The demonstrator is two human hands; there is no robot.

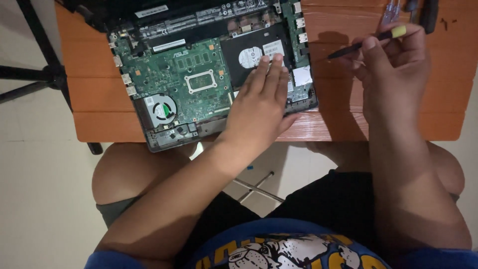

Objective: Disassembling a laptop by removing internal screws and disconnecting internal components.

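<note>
Left hand (261,107) lies flat on the opened laptop's (199,74) green board; right hand (393,65) pinches a screwdriver (366,43).

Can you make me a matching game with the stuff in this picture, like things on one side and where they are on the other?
Things:
1. cooling fan
2. screwdriver
3. hard drive
4. left hand

Places:
A. pinched in the right hand, tip pointing toward the laptop
B. lying flat on the opened laptop, fingertips on the drive
C. near corner of the green circuit board
D. black bay beside the green board, under the fingertips

Pairs: 1-C, 2-A, 3-D, 4-B
</note>
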